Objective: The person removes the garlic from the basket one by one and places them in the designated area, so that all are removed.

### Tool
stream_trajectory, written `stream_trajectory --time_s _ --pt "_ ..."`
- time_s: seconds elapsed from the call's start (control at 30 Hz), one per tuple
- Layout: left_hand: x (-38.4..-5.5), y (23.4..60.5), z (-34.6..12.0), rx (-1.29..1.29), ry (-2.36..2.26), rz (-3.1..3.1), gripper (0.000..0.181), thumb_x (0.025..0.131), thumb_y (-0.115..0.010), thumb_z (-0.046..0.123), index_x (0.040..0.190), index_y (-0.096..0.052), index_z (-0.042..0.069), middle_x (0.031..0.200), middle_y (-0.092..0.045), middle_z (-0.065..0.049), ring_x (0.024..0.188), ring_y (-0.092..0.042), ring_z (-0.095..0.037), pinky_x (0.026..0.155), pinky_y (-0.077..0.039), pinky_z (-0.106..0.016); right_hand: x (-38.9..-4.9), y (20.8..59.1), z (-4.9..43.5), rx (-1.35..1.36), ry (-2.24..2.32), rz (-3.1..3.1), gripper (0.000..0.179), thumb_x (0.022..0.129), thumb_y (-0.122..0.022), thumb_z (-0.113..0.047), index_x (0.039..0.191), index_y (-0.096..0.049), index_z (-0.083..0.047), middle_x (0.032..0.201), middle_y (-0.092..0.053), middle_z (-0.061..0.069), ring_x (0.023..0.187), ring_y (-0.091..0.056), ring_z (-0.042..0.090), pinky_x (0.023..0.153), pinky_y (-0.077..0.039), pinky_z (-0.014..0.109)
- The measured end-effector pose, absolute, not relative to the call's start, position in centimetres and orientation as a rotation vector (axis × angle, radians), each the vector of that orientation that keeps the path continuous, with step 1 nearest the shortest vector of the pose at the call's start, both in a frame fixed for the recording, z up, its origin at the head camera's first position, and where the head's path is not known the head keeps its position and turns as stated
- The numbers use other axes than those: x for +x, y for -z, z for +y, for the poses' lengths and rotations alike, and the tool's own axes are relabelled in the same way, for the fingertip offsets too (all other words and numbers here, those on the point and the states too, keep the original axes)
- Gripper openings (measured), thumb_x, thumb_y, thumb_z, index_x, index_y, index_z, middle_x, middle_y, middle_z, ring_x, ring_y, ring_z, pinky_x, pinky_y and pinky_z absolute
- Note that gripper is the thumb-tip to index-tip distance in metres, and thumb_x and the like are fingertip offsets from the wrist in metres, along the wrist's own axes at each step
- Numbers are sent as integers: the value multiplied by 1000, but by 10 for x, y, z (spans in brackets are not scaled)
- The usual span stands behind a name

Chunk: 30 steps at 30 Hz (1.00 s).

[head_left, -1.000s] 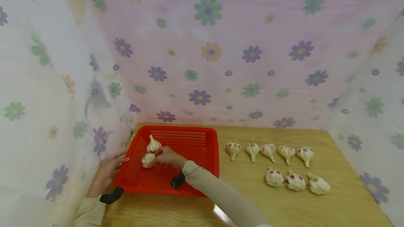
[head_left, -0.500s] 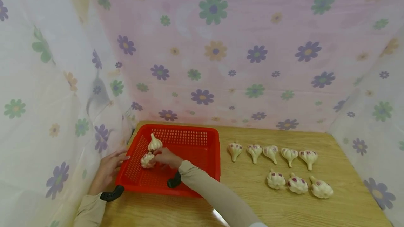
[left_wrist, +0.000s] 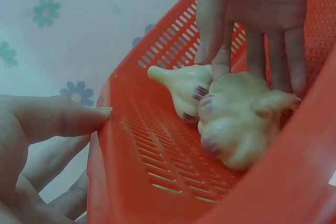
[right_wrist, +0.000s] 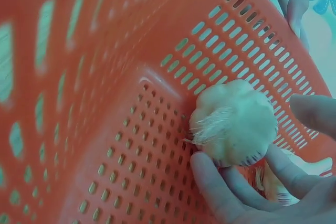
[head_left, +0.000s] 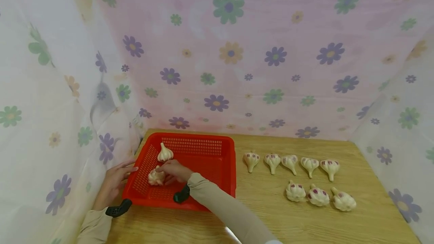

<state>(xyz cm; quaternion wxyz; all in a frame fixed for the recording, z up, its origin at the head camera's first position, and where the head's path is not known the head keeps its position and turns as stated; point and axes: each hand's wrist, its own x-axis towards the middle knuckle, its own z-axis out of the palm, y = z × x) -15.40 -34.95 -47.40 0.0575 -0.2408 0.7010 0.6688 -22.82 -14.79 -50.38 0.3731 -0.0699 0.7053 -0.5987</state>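
Note:
In the basket, a garlic bulb (head_left: 155, 177) lies on its side near the left wall. My right hand (head_left: 174, 170) reaches in from the right, and its fingers (right_wrist: 215, 182) touch this bulb's side. The thumb (right_wrist: 315, 111) stands apart from it in the right wrist view. Just behind lies a second garlic bulb (head_left: 165, 153), its stem toward the back. My left hand (head_left: 115, 182) rests at the basket's left side, with its straight thumb (left_wrist: 79, 116) touching the rim and the other fingers outside the wall. The red basket (head_left: 234, 168) has slotted walls.
Right of the basket, several garlic bulbs (head_left: 272, 163) stand in a back row, stems toward me. Nearer lie three more bulbs (head_left: 318, 195), stems pointing back. All are on the wooden table (head_left: 257, 206). A flowered cloth (head_left: 251, 86) encloses the back and sides.
The right hand has moved slightly toward me with the nearer bulb, which now lies farther from the other bulb and turned. The right thumb has come off it. The left hand stays at the rim.

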Motion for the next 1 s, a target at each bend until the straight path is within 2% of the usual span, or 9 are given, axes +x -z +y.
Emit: stream_trajectory --time_s 0.2,0.33,0.43,0.53,0.63,1.0 --pt "-155 473 -349 -706 -2053 2123 62 89 -66 23 142 -41 4 91 -67 8 82 -66 -12 74 -55 -34 -229 502 -151 -146 1560 1760 15 85 -69 -17 83 -59 -8 82 -60 11 80 -64 34 74 -54 47" --pt "-156 476 -348 -688 -2050 2130 60 89 -66 24 141 -44 6 94 -67 8 84 -65 -13 74 -55 -35 -227 502 -155 -124 1552 1771 17 83 -71 -16 77 -57 -9 74 -57 6 70 -62 27 73 -54 46" --pt "-156 476 -348 -698 -2033 2142 59 89 -65 24 140 -44 6 95 -66 8 84 -65 -12 75 -55 -34 -223 499 -160 -152 1528 1770 14 82 -71 -14 75 -61 -8 72 -59 3 65 -60 22 72 -55 47" --pt "-155 475 -349 -712 -2019 2153 60 89 -65 25 141 -43 6 98 -66 6 85 -65 -11 76 -55 -35 -219 493 -163 -227 1493 1747 7 83 -70 -10 81 -64 -6 80 -61 4 68 -59 22 71 -54 49" --pt "-154 472 -348 -704 -1993 2157 62 90 -64 29 143 -40 7 103 -65 6 88 -64 -10 78 -54 -35 -216 487 -165 -284 1454 1720 8 83 -69 -9 87 -64 -4 87 -61 5 73 -58 22 71 -53 52" --pt "-156 476 -351 -718 -1968 2148 62 90 -64 28 144 -40 7 99 -65 9 87 -61 -11 77 -53 -32 -213 488 -168 -288 1401 1726 13 80 -75 -12 87 -65 -7 87 -61 5 73 -58 22 69 -54 49"
